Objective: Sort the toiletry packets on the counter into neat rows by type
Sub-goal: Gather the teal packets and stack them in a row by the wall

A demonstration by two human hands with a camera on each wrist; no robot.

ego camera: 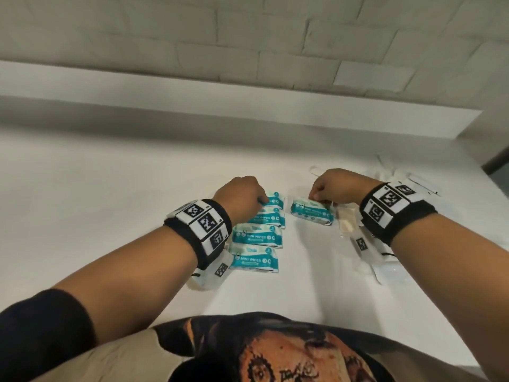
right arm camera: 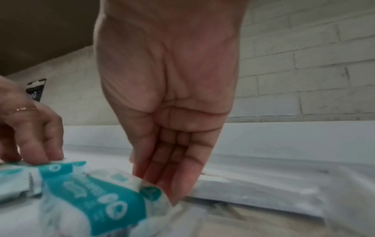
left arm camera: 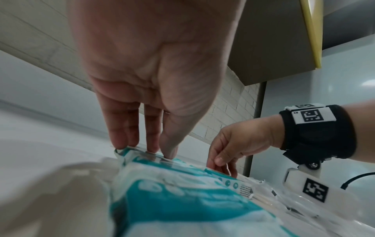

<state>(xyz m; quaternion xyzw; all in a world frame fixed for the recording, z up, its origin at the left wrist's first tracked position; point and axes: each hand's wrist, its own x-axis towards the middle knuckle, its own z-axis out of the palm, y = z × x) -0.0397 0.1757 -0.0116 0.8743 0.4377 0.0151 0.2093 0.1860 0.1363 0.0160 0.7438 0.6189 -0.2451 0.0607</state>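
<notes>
Several teal-and-white mini wipes packs (ego camera: pixel 256 236) lie in a column on the white counter (ego camera: pixel 110 188). My left hand (ego camera: pixel 261 201) is at the column's far end, where its thumb and fingertips (left arm camera: pixel 152 149) pinch the far edge of the farthest pack (ego camera: pixel 276 199). To the right, apart from the column, one more wipes pack (ego camera: pixel 311 215) lies alone. My right hand (ego camera: pixel 319 197) pinches this pack's far right edge, thumb (right arm camera: pixel 176 195) on the corner seam. In the right wrist view the lone pack (right arm camera: pixel 91 200) fills the lower left.
A clear packet with a beige item (ego camera: pixel 346 223) lies just right of the lone pack, under my right wrist. More clear and white packets (ego camera: pixel 391 271) (ego camera: pixel 418 180) spread further right. A raised white ledge (ego camera: pixel 248 97) and a brick wall close the back.
</notes>
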